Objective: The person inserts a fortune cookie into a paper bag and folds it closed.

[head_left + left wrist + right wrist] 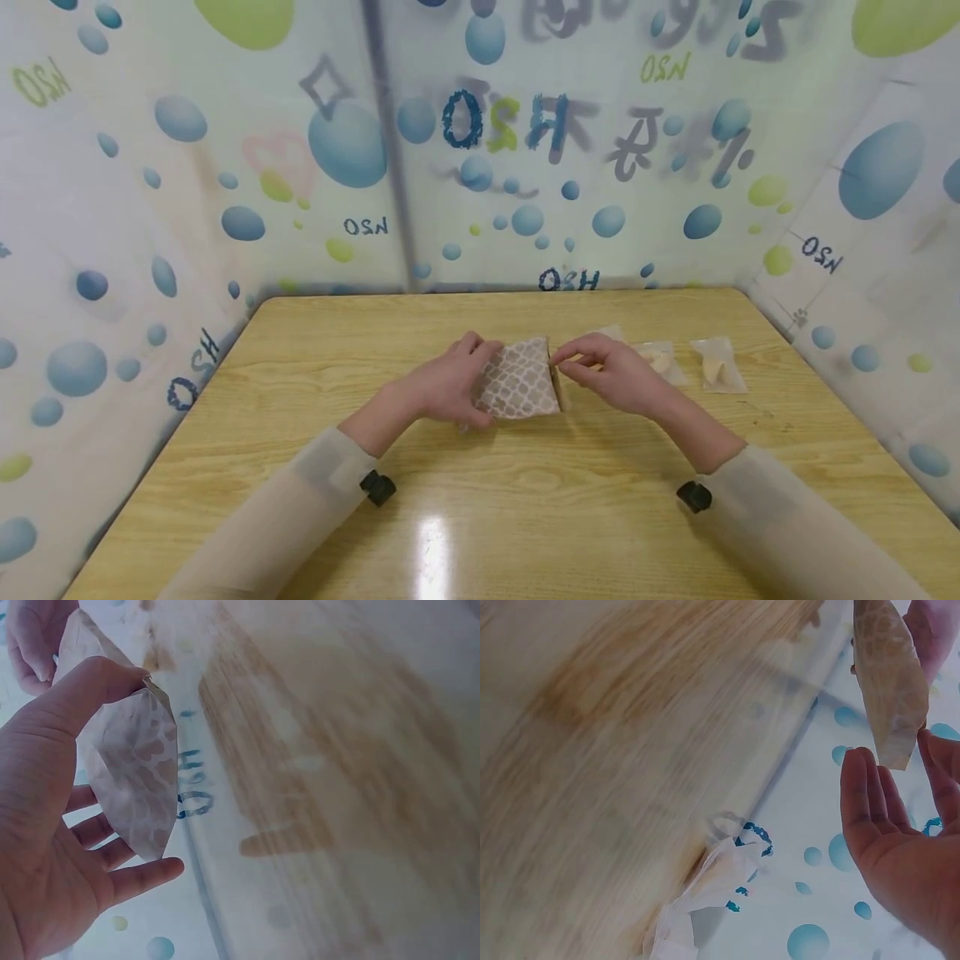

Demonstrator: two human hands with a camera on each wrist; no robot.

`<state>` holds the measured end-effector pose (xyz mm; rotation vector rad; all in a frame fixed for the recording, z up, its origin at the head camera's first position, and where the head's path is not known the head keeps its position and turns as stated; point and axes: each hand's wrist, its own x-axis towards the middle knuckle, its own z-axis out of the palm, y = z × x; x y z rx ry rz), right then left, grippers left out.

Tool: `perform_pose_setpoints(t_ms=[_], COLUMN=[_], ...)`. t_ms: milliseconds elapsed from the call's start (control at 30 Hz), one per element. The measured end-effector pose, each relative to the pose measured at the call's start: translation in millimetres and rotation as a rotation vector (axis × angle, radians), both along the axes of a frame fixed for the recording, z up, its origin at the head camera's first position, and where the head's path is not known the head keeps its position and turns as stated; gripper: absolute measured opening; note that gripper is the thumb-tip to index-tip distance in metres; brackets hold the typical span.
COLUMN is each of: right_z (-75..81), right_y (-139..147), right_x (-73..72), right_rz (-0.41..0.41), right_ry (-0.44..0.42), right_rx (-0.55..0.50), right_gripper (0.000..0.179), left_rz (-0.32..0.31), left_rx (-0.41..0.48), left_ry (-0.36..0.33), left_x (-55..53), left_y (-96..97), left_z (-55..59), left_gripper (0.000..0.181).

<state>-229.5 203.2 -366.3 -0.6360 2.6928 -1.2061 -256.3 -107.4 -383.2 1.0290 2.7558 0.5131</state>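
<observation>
A small paper bag (521, 380) with a white lattice print on beige lies between my two hands above the table. My left hand (455, 379) grips its left end, with the thumb (112, 679) over the near edge and the other fingers spread along the far side. At the right end, the bag's mouth shows a brown inner edge. My right hand (618, 375) pinches at this mouth with thumb and index finger, while its other fingers (866, 787) stay loosely extended beside the bag. The bag's inside is hidden.
Clear packets with pale contents lie to the right: one (718, 365) farthest right, another (660, 360) partly behind my right hand, and a third (609, 332) mostly hidden. The wooden table (360, 333) ends at a printed curtain (480, 208) along its back.
</observation>
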Motion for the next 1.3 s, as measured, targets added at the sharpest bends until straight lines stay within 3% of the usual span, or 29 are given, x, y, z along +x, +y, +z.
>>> perform_pose_setpoints(t_ms=[567,667,800,867,1100,1300], right_z=[-0.5,-0.3,1.7,3.0,8.7,11.7], right_y=[-3,-3,-2,-2,-12,-18], right_x=[-4.9,-5.2,-3.9,-3.0,-0.6,1.0], right_rz=[-0.098,-0.089,-0.078,-0.091,-0.139,-0.110], right_ry=[0.038,-0.012,-0.092,-0.092,-0.052,-0.056], right_rx=[0.105,0.046,-0.108,-0.144,-0.130,-0.148], right_gripper=[0.020,0.024,0.032,0.033,0.029,0.029], left_rz=[-0.017,-0.041,-0.056,-0.049,-0.007,0.010], left_rx=[0.092,0.121,0.174,0.179,0.141,0.235], left_ry=[0.001,0.007,-0.002,0.012,0.062,0.077], left_x=[1.2,1.3,1.6,2.3,6.3,6.1], left_y=[-3.1,-3.4,-3.7,-3.0,8.4,13.5], left_z=[-3.1,-2.0,-1.2,-1.2,-2.8,-3.8], left_gripper=[0.104,0.101,0.097,0.101,0.135,0.125])
